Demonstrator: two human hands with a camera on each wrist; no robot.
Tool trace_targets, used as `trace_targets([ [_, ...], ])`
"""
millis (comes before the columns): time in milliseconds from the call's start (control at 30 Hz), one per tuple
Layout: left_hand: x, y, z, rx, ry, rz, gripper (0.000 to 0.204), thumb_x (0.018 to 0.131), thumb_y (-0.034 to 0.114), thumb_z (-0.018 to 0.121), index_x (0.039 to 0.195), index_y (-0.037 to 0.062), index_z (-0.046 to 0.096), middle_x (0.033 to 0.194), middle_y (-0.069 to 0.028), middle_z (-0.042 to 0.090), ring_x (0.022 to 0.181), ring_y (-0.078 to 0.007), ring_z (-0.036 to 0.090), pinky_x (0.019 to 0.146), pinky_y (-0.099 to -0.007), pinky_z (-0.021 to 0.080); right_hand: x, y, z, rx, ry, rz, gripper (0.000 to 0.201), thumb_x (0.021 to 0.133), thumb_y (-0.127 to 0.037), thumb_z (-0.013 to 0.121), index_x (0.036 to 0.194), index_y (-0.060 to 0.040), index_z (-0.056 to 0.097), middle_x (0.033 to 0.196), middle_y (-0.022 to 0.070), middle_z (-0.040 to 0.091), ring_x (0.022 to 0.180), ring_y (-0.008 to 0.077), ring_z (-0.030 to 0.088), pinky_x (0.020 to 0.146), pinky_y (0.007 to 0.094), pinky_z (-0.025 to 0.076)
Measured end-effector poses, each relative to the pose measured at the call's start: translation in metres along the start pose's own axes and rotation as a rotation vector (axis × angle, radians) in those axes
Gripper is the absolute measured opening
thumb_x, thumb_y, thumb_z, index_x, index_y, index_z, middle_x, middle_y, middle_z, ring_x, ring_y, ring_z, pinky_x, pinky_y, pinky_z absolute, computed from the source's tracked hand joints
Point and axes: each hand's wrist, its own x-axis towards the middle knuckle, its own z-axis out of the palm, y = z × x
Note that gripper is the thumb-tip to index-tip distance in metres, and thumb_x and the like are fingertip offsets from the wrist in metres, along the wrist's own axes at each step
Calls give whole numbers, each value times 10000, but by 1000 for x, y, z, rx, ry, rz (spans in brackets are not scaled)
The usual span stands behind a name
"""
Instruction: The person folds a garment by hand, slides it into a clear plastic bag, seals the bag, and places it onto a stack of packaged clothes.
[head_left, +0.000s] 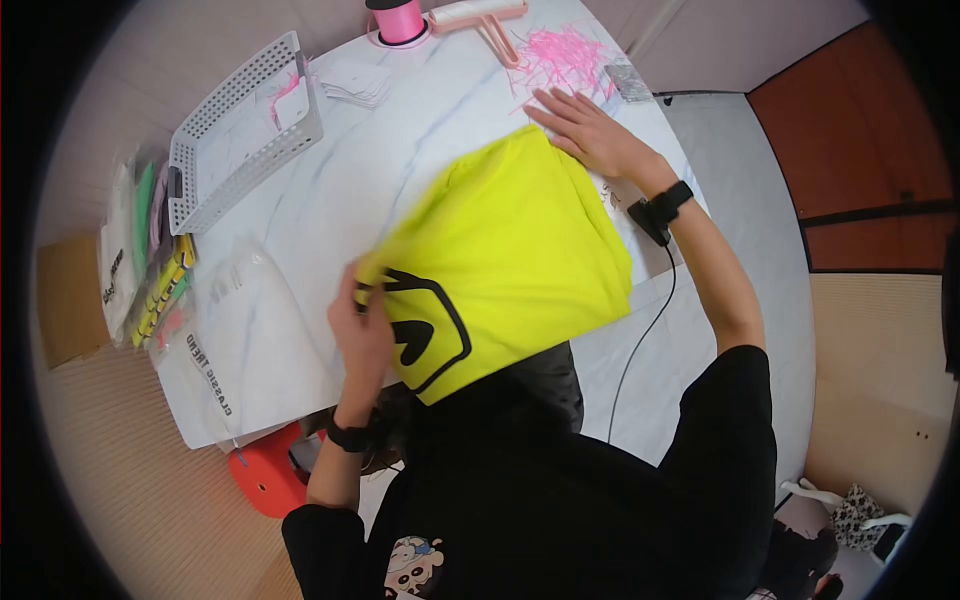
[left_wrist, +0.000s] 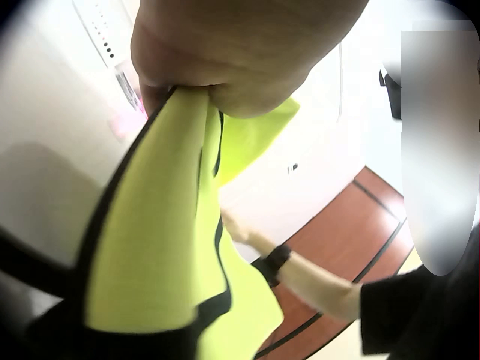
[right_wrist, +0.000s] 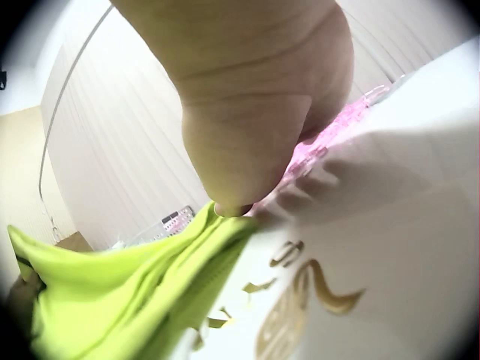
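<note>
Where the left hand (head_left: 362, 325) pinches the black-trimmed edge of the yellow garment (head_left: 510, 255), its grip is narrow and tight, the cloth bunched between curled fingers; the left wrist view shows that fold (left_wrist: 161, 247) hanging from the fist, blurred and close. Over at the far corner of the garment the right hand (head_left: 588, 132) lies flat, fingers straight, pressing the cloth to the white surface (head_left: 370, 180). From the right wrist only the heel of the hand (right_wrist: 247, 127) and a crumpled yellow edge (right_wrist: 127, 292) show; the fingertips are hidden. A black printed emblem (head_left: 425, 335) is partly folded under. Pink strands (head_left: 560, 60) lie just beyond the right hand, and a white basket (head_left: 245, 130) stands well apart to the left.
</note>
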Motion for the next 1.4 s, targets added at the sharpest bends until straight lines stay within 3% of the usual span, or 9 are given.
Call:
trace_targets([
  [167, 25, -6, -47, -561, 295, -818, 278, 1083, 221, 561, 1199, -28, 605, 1064, -91, 715, 931, -172, 691, 778, -297, 546, -5, 23, -3, -158, 80, 36, 538, 1079, -301, 439, 1600, -192, 365, 1660, 124, 327, 1543, 353, 260, 1271, 493, 186],
  [400, 0, -48, -81, -619, -50, -817, 459, 1008, 153, 670, 1385, -4, 459, 1169, -128, 679, 984, -179, 683, 785, -299, 557, -16, -94, -58, 95, 199, 176, 404, 910, -75, 670, 1311, -71, 625, 1323, 147, 605, 1266, 383, 538, 1093, 487, 421],
  [533, -26, -11, -76, -32, 38, -502, 687, 873, 103, 783, 1465, 48, 437, 1368, -195, 551, 1154, -301, 626, 888, -367, 553, -65, -172, -82, 503, -117, -26, 436, 812, -77, 754, 1239, -72, 666, 1241, 147, 611, 1181, 372, 567, 1020, 468, 470],
  [600, -53, 9, -75, 502, -94, -72, 642, 836, 25, 748, 1435, 82, 526, 1453, -200, 514, 1328, -369, 512, 1119, -487, 427, -91, -203, -79, 512, -133, -12, 481, 768, -49, 773, 1237, -80, 671, 1246, 139, 604, 1175, 370, 565, 1015, 464, 473],
  [700, -84, 39, -64, 536, -408, 59, 654, 752, 77, 797, 1376, 113, 604, 1464, -187, 507, 1410, -412, 417, 1183, -589, 318, -108, -219, -55, 388, -49, 30, 500, 735, -23, 777, 1223, -84, 683, 1225, 124, 606, 1164, 357, 566, 996, 446, 482],
  [833, -108, 5, -53, 696, -361, 249, 630, 737, -44, 697, 1346, 107, 642, 1490, -154, 525, 1425, -380, 448, 1192, -595, 324, -121, -232, -38, 270, 136, 47, 401, 728, -28, 759, 1125, -68, 718, 1130, 89, 641, 1076, 308, 602, 932, 420, 491],
  [1133, -128, 7, -71, 428, -247, 81, 466, 800, -8, 734, 1260, 59, 693, 1481, -189, 519, 1393, -387, 488, 1153, -504, 396, -164, -262, -23, 217, 358, 84, 155, 807, -65, 773, 944, -44, 703, 931, 77, 652, 878, 274, 631, 769, 369, 499],
  [1233, -117, 4, -76, 289, -122, -63, 420, 862, 34, 733, 1278, 43, 671, 1481, -227, 490, 1394, -400, 475, 1121, -466, 424, -202, -261, 13, 570, 431, 780, 160, 959, -45, 605, 1100, 12, 654, 918, 135, 645, 809, 272, 657, 715, 377, 532],
  [1400, -44, -25, -73, -189, 74, -557, 463, 951, 130, 714, 1359, -12, 546, 1347, -200, 585, 1170, -308, 640, 875, -375, 561, -178, -265, 35, 1405, 433, 929, 354, 1054, -166, 561, 1304, 84, 553, 1019, 118, 682, 960, 194, 682, 800, 307, 558],
])
